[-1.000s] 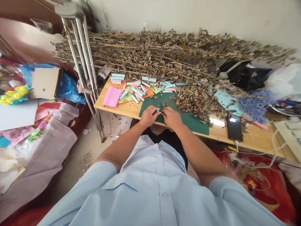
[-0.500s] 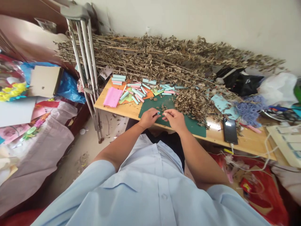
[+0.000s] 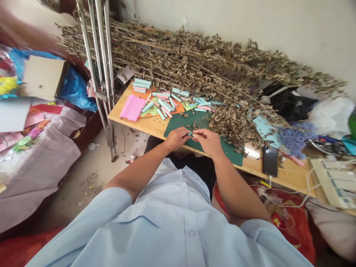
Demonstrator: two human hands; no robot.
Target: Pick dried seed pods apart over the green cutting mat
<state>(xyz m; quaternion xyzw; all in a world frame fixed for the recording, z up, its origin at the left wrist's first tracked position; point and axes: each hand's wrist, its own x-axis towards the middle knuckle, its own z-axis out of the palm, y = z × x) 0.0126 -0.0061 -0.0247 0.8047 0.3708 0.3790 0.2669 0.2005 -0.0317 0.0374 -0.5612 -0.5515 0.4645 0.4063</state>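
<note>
Over the near edge of the green cutting mat [image 3: 229, 152], my left hand [image 3: 177, 139] is closed around a small blue paper tube [image 3: 190, 133], whose open end shows. My right hand [image 3: 209, 141] pinches thumb and forefinger together right beside that end. Whatever sits between those fingertips is too small to make out. Small brown crumbly lumps [image 3: 186, 115] lie on the mat beyond my hands. To their right spreads a heap of dried leaves [image 3: 232, 126]. Rolled blue and pink paper tubes [image 3: 166, 107] are scattered at the back left, beside a pink paper stack [image 3: 132, 107].
Long dried plant stalks [image 3: 178, 55] cover the table's back along the wall. A metal crutch [image 3: 103, 66] stands at the left end. On the right are a charging phone [image 3: 270, 160], tangled blue string [image 3: 296, 135] and a power strip [image 3: 335, 181].
My right fingertips have come closer to the tube's end in my left hand. The view has shifted slightly; the things on the table lie as before.
</note>
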